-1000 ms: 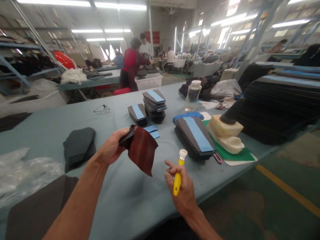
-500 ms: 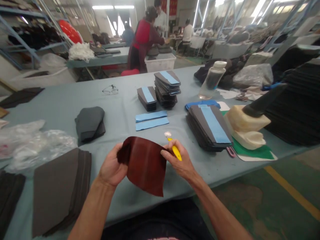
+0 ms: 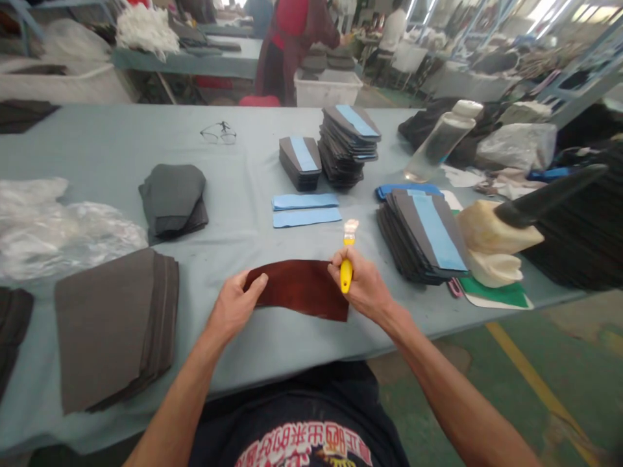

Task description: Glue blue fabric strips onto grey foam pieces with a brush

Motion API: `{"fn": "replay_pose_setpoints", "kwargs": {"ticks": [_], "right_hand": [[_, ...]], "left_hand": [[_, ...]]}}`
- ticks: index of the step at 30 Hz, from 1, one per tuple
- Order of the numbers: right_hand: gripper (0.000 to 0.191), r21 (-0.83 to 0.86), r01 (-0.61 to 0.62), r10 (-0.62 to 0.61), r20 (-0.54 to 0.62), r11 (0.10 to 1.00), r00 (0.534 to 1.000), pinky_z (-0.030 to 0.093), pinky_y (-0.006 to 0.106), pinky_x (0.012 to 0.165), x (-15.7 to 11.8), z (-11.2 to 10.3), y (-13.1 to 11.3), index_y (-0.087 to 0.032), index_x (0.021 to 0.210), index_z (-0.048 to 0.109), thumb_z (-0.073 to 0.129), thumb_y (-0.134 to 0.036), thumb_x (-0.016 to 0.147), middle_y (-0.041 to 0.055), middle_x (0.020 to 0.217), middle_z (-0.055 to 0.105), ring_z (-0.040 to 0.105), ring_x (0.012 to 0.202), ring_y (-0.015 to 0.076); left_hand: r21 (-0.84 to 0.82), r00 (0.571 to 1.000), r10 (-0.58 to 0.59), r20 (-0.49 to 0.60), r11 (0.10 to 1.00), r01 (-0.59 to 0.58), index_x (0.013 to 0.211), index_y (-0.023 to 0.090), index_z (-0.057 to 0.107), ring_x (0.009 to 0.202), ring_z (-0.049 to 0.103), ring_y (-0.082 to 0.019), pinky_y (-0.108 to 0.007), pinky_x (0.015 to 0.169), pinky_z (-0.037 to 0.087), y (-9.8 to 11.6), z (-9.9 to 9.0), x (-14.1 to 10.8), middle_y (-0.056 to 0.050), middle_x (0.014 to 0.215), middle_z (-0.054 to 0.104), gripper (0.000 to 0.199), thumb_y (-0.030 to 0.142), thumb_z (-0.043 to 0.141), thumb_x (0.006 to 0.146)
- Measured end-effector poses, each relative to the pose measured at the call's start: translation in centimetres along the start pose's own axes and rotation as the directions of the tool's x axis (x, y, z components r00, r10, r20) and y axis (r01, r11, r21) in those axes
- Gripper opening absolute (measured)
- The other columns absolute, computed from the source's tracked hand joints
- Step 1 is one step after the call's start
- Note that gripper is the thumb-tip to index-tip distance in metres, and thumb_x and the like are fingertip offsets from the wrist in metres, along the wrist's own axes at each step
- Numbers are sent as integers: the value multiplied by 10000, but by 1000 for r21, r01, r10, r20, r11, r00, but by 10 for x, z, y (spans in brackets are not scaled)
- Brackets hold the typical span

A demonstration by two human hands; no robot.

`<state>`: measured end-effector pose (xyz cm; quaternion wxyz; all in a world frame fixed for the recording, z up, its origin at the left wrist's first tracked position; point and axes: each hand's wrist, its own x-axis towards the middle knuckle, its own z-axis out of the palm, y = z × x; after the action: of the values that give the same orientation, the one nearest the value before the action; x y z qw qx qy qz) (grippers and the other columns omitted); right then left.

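A dark red-brown leather piece (image 3: 299,288) is stretched between my hands above the near part of the table. My left hand (image 3: 238,301) pinches its left end, thumb on top. My right hand (image 3: 363,282) grips its upper right corner and also holds a brush (image 3: 346,275) with a yellow handle, its pale bristles pointing away from me. Two light blue strips (image 3: 306,217) lie just beyond the leather. Right of my right hand stands a stack of dark pieces (image 3: 421,237) topped with a light blue strip.
Grey sheets (image 3: 107,324) and crumpled plastic (image 3: 82,240) are at the left. Smaller stacks (image 3: 299,162) and eyeglasses (image 3: 219,134) lie farther back. A bottle (image 3: 440,143) and a cream container (image 3: 496,233) stand at the right. A person (image 3: 292,45) is beyond the table.
The leather has gone from curved and hanging to flatter and lower, seen more edge-on. The brush has turned more upright in my right hand. The head view has tilted down.
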<state>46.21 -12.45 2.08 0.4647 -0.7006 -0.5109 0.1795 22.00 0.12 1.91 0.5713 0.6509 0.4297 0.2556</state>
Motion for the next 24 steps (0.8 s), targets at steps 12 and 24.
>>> {"fn": "replay_pose_setpoints", "kwargs": {"ticks": [12,24], "right_hand": [[241,-241,509,-517,33,826,855,617,314,798,-61,-10,-2,-265,900,516,571,-32,922,34,937,811,807,982,196],[164,-410,344,-398,-52,845,916,630,389,839,-54,19,24,-263,1016,513,647,-170,997,142,1152,834,815,1068,286]], "left_hand": [[579,903,422,81,717,-387,1230,248,797,1433,595,-386,-640,1223,457,-21,-25,-45,-87,1413,752,419,256,508,926],[768,808,518,280,384,-512,1314,193,657,1282,659,-274,-464,1082,587,-29,20,-71,-112,1376,724,289,209,477,1088]]}}
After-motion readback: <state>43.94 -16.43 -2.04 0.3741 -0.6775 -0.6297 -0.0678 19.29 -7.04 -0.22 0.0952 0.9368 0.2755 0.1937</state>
